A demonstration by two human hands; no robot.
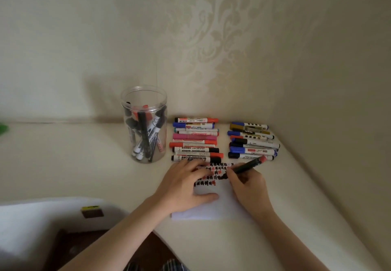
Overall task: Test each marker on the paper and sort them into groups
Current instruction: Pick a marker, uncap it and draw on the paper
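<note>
The right hand (246,181) pinches a black marker (245,167), its tip on the paper (213,211) and its long axis slanting up toward the desk's far right corner. The left hand (186,188) lies spread, pinning the sheet. The right-side group (252,141) lies nearest the pen.

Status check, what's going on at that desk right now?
Right hand writing with black marker. Left hand flat on paper. Two sorted rows behind; jar still holds markers.

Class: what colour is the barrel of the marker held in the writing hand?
Black, with a red end, on the marker in the head view.
</note>
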